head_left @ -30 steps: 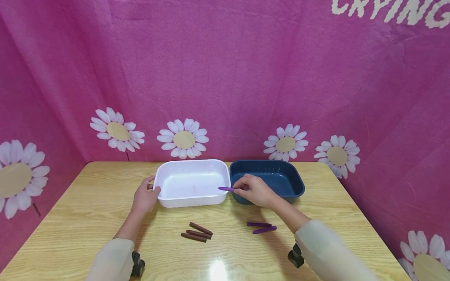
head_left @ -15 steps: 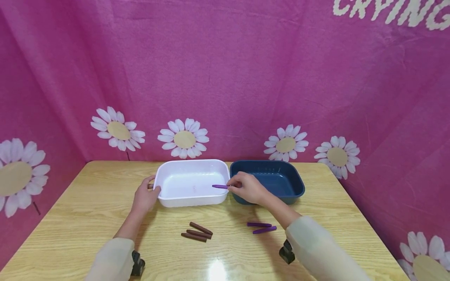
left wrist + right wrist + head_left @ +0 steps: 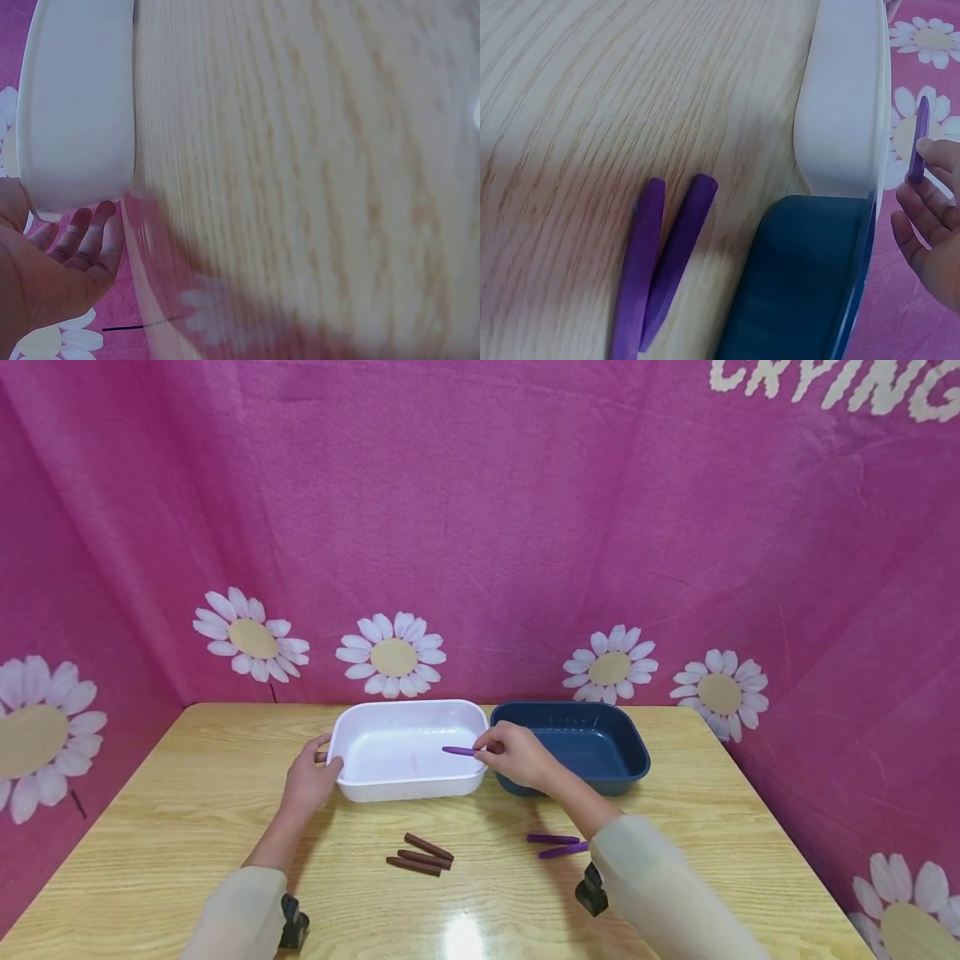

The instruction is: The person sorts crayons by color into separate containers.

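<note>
Well, largest thing first.
Backdrop: pink cloth point(image 3: 480, 527) printed with white daisies, hanging behind and to both sides of the table, with white lettering at the top right corner.
Table: pale wooden tabletop point(image 3: 187, 810) with a visible grain, carrying everything else.
White tub: shallow rectangular white plastic tub point(image 3: 390, 789) at the far middle of the table, its right end just beside the blue one.
Blue tub: shallow rectangular dark blue plastic tub point(image 3: 622, 752), to the right of the white tub.
Left hand: the left hand point(image 3: 309, 781) rests against the left end of the white tub, thumb over the rim; in the left wrist view the fingers point(image 3: 90, 236) lie loosely straight beneath that end, gripping nothing.
Right hand: the right hand point(image 3: 517, 758) is over the seam between the two tubs, pinching a crayon at its fingertips.
Held crayon: slim purple wax crayon point(image 3: 459, 750), lying roughly level, its free end pointing left over the inside of the white tub; the right wrist view also shows it point(image 3: 918, 139) clamped between fingertips.
Purple pair: two purple crayons point(image 3: 557, 845) lying together on the table, near the right forearm and in front of the blue tub.
Brown group: three brown crayons point(image 3: 422, 854) lying close together on the table in front of the white tub.
</note>
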A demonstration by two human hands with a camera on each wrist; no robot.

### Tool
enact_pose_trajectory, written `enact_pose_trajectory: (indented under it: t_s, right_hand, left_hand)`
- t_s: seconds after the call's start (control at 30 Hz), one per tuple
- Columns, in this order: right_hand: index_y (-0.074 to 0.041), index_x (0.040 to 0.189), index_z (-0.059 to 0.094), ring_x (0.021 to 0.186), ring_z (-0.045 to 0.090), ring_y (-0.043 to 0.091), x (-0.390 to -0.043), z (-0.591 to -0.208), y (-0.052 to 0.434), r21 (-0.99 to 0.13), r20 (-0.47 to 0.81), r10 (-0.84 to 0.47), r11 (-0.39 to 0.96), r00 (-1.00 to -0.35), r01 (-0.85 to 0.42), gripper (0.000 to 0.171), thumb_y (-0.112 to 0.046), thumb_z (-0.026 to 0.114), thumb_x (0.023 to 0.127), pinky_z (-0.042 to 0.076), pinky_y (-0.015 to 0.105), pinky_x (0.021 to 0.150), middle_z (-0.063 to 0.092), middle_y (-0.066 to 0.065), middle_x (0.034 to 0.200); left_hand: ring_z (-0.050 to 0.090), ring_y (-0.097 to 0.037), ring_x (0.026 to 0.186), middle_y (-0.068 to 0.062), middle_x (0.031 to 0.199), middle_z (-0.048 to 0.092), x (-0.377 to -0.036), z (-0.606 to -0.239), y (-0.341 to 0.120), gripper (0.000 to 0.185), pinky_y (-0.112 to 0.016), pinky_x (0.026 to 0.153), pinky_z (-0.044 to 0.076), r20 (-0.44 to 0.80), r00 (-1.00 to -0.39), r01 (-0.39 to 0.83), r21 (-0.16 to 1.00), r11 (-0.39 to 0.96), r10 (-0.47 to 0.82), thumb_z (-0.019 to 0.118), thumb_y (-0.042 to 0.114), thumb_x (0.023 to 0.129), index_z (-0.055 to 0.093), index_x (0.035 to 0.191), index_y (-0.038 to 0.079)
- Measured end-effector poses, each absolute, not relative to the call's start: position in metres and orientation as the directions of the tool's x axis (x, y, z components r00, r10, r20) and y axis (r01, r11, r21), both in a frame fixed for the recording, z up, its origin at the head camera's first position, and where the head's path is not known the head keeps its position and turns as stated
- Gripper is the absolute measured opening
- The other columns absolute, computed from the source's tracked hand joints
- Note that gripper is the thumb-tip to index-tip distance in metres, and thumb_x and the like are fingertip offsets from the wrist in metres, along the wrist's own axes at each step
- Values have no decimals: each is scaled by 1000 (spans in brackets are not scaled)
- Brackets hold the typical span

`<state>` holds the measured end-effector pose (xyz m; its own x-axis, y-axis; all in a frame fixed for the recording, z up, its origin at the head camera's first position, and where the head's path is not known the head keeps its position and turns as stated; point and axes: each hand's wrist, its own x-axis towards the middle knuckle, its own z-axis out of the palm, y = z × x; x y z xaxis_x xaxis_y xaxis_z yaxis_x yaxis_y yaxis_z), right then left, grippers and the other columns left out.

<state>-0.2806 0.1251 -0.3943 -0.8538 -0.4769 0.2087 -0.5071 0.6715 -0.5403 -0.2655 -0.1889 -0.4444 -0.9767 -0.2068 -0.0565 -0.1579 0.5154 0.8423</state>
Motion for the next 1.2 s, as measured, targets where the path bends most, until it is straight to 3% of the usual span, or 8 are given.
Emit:
enact_pose_trajectory:
  t_s: [1.2]
  right_hand:
    - [-7, 92, 73, 72, 54, 13, -300, -404, 78, -536, 222, -428, 697, -876, -477, 14, -16, 66, 85, 42, 21, 63, 63, 6, 78]
  left_hand:
    - [55, -39, 108, -30, 120, 55, -265, -447, -190, 53, -42, 90, 48, -3, -976, -115, 855, 506, -216, 48, 13, 91, 35, 141, 1]
